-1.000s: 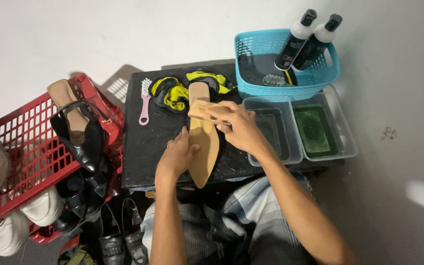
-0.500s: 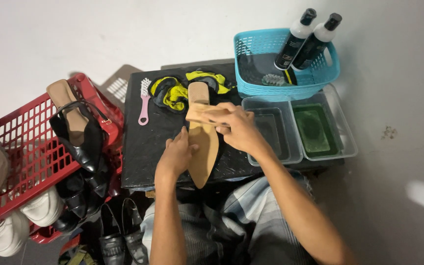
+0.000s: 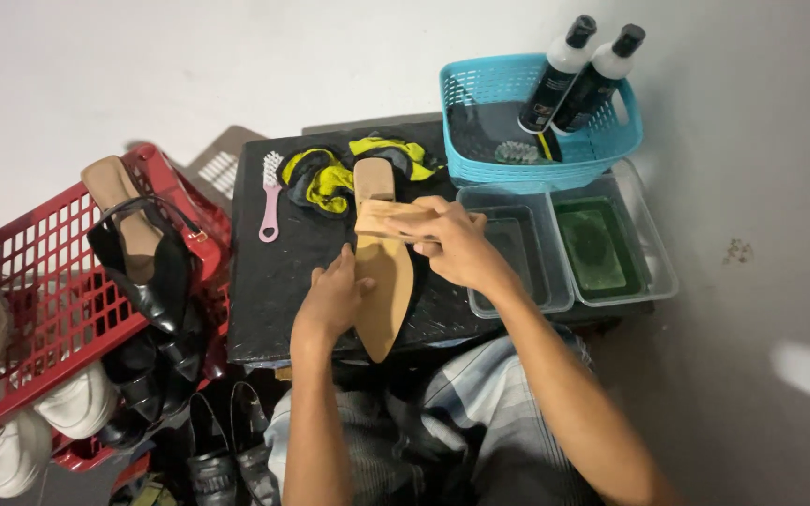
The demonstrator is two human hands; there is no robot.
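Centre of frame: tan pointed shoe (image 3: 384,281) on the black table (image 3: 274,281), long axis vertical, toe toward the bottom edge. Left hand (image 3: 333,298) clasps its side; right hand (image 3: 457,245) grips its heel strap.

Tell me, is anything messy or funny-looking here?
A little. The yellow and black cloth lies crumpled on the black table, and the red basket is heaped with shoes, some spilling to the floor. The tan shoe sits sole-up under the left hand and right hand.
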